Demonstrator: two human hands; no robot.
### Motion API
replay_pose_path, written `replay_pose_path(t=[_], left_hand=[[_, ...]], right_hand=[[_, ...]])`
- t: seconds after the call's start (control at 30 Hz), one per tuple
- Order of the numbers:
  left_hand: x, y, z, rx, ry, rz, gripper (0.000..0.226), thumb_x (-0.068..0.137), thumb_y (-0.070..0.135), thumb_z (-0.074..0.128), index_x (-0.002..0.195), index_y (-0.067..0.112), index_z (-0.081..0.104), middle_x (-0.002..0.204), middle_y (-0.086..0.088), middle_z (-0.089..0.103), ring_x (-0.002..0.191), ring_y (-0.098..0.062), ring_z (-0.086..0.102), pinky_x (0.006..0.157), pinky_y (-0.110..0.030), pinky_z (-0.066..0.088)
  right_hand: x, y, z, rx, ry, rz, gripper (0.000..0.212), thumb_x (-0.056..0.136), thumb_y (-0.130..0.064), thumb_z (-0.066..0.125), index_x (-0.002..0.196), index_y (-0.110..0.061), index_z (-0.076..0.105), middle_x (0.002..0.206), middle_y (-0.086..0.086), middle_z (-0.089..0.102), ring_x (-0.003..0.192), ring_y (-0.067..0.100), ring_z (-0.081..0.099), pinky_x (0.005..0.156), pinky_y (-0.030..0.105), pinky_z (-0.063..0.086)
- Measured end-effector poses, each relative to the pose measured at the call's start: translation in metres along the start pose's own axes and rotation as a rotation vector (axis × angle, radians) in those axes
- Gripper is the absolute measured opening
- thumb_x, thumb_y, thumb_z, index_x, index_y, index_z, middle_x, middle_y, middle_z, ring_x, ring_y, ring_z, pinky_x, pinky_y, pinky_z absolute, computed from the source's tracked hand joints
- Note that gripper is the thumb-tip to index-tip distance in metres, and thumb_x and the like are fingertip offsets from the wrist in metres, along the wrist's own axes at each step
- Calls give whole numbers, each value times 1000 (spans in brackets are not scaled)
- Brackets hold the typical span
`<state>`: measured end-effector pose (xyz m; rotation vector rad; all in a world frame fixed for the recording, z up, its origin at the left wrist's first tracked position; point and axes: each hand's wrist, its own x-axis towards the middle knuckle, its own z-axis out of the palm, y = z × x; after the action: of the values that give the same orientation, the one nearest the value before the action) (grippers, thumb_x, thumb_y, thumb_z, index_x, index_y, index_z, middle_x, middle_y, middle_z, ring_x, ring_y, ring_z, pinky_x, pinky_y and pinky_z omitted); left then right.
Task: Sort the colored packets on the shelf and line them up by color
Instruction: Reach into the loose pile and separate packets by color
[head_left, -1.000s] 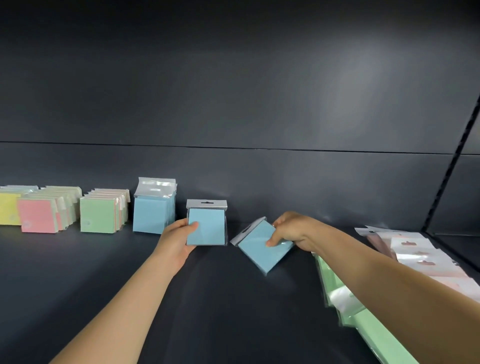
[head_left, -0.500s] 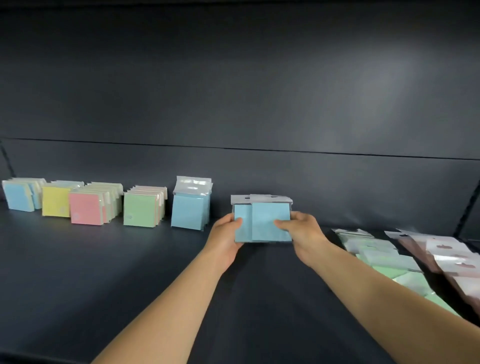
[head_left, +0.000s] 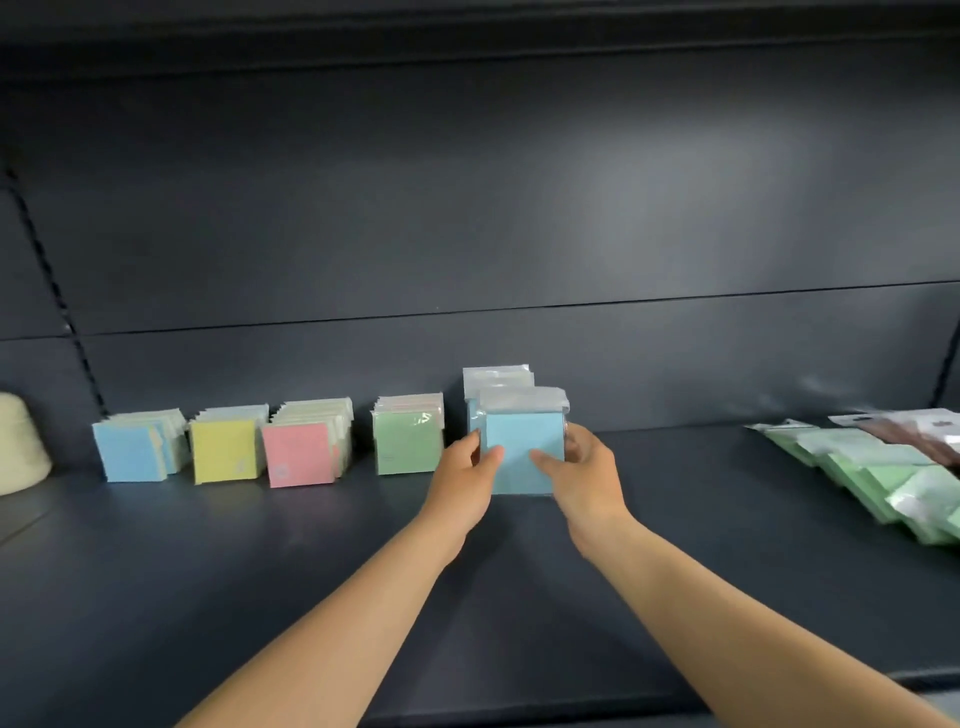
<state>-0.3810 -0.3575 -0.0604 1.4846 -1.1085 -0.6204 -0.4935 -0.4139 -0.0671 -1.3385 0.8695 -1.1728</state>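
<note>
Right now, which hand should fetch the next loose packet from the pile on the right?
Right hand. It grips the blue packets' right edge, on the side toward the loose green packets. The left hand would probably have to cross over.

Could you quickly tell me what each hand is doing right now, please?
Left hand: grips the left edge of the blue packets.
Right hand: grips the right edge of the same blue packets.

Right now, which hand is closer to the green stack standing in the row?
Left. The left hand sits just right of the green stack; the right hand is farther right, across the blue packets both hold.
</note>
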Motion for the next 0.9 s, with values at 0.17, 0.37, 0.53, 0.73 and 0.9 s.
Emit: replay_pose_path(t=[0.17,0.37,0.53,0.73,0.9], left_hand=[[8,-14,-16,20,87,36,25,91,8,48,99,27,63,100,-1,69,92,-17,63,73,-21,46],[35,-41,-10,2,125,64,26,87,8,52,98,29,64,99,1,68,93,-15,64,82,-29,51],[63,-49,-2,22,177,76,29,87,9,51,111,21,64,104,1,64,94,-11,61,78,-17,46],[82,-55,4,176,222,115,33,90,6,52,123,10,55,113,7,43,107,-11,47,95,-18,35],[86,-57,9,181,122,85,36,92,6,47,128,11,43,118,5,47,107,-8,46,94,-21,38]], right_hand=[[-6,8,24,-55,49,-63,32,87,1,60,96,-29,57,92,-13,67,80,-2,64,61,10,48],[18,25,30,-66,103,-47,35,83,4,63,108,-21,61,95,-11,70,83,-7,65,63,8,49],[41,33,38,-113,162,-96,34,86,0,63,111,-23,58,102,-13,66,95,-3,63,71,8,49],[64,45,42,-268,172,-62,36,90,-9,59,120,-27,52,117,-11,52,107,6,54,84,18,42],[72,49,43,-293,95,6,42,93,-3,46,129,-25,46,103,-15,58,92,-2,56,67,11,41]])
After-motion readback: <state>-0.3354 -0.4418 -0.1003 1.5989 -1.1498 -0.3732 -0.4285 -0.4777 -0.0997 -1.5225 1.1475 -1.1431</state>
